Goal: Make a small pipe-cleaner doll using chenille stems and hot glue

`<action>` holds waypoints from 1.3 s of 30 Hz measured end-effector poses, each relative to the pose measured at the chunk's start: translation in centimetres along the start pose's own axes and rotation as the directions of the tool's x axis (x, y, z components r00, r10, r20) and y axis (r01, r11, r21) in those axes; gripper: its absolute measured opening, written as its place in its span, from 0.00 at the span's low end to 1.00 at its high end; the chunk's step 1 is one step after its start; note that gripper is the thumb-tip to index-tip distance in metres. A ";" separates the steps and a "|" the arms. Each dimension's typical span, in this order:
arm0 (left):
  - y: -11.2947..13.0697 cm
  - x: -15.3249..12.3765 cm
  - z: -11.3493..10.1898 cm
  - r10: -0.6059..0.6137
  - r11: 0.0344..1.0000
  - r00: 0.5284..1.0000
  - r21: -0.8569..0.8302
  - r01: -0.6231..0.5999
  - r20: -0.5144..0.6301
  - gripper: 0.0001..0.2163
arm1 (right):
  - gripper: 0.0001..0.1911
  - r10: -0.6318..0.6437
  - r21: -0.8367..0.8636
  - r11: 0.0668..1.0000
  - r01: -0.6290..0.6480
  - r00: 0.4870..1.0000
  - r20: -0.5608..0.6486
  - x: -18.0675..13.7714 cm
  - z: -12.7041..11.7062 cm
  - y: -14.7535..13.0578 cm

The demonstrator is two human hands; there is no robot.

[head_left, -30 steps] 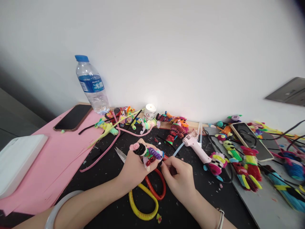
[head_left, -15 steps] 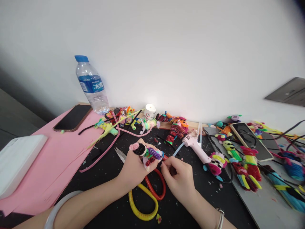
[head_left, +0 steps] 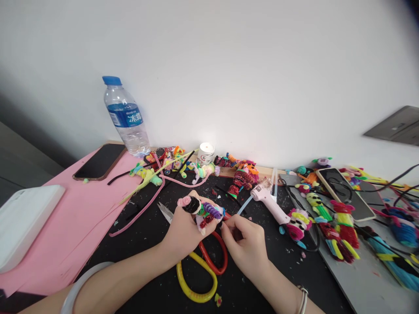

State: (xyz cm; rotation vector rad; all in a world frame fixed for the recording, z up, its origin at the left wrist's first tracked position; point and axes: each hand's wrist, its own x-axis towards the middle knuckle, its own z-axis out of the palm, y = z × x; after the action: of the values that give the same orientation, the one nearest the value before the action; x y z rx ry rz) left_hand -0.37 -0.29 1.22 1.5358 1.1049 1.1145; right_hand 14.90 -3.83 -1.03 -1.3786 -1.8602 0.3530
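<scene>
No shift of either hand is noted against the preceding views; the pipe-cleaner figure (head_left: 211,211) is gripped in the left hand (head_left: 183,231), above the scissors (head_left: 205,265). The right hand (head_left: 246,242) is held at the figure's right end; whether anything is pinched there cannot be told; fine, steady positioning is judged under way.

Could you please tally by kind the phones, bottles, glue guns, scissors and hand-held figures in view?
Dark-screened phone at left plus pale-edged phone at right: 2
Bottle: 1
Glue gun: 1
Pair of scissors: 1
Figure in the left hand: 1
Total: 6
</scene>
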 end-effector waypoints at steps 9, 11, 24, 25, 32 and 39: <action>0.0 0.1 0.1 0.010 1.000 1.000 0.017 -0.010 0.003 0.08 | 0.12 0.012 0.006 1.000 -0.012 1.000 0.008 0.1 0.0 -0.1; 0.0 0.1 0.2 0.016 1.000 1.000 0.022 -0.016 0.006 0.08 | 0.12 0.009 0.008 1.000 -0.009 1.000 0.006 0.1 0.0 -0.2; 0.1 -0.1 0.1 0.001 1.000 1.000 -0.015 -0.001 0.012 0.08 | 0.12 0.002 -0.008 1.000 -0.002 1.000 0.005 0.0 0.0 -0.1; 0.1 -0.1 0.1 -0.003 1.000 1.000 -0.024 0.004 0.014 0.08 | 0.12 0.002 -0.011 1.000 -0.002 1.000 0.006 0.1 0.0 -0.1; 0.2 0.0 0.1 0.002 0.999 1.000 -0.052 -0.001 0.007 0.09 | 0.12 0.008 -0.016 1.000 -0.008 1.000 0.012 0.2 -0.1 -0.2; -0.1 -0.1 0.2 -0.012 0.999 1.000 -0.048 0.013 0.022 0.08 | 0.12 0.014 -0.005 1.000 -0.014 1.000 0.015 0.1 0.0 -0.2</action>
State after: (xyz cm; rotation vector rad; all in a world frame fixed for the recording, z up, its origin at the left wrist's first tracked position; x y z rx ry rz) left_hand -0.23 -0.37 1.13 1.4979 1.0640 1.1058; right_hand 14.82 -3.79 -0.85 -1.3963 -1.8660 0.3665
